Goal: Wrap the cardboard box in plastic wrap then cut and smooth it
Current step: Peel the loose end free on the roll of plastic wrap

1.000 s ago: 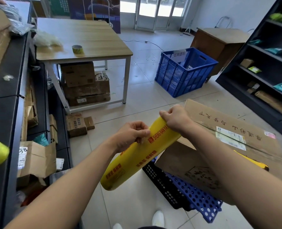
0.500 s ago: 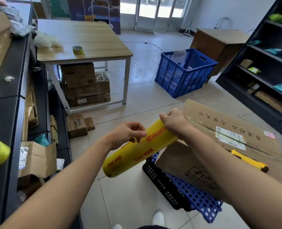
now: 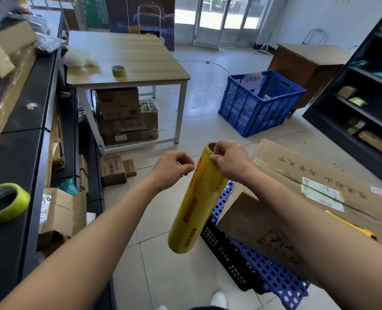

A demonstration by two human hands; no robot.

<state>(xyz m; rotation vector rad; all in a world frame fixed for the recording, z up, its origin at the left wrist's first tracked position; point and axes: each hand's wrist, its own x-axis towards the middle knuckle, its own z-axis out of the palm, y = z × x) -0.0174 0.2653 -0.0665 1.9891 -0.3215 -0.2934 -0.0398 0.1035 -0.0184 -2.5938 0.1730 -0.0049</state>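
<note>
A yellow roll of plastic wrap (image 3: 194, 204) with red print hangs nearly upright in front of me. My right hand (image 3: 230, 162) grips its top end. My left hand (image 3: 174, 167) pinches at the roll's upper left side, fingers closed on the film edge. The large cardboard box (image 3: 315, 198) lies flat at the right, on top of blue and black perforated crates (image 3: 259, 271). A yellow utility knife (image 3: 351, 224) rests on the box, partly hidden by my right forearm.
A wooden table (image 3: 127, 57) with a yellow tape roll (image 3: 119, 70) stands ahead, boxes under it. A blue crate (image 3: 259, 101) sits on the floor at right centre. Dark shelving runs along both sides; another tape roll (image 3: 4, 201) lies at left.
The roll has swung from a slant to nearly upright and moved right. My right hand shifted to its top end; my left hand moved up to pinch near the top.
</note>
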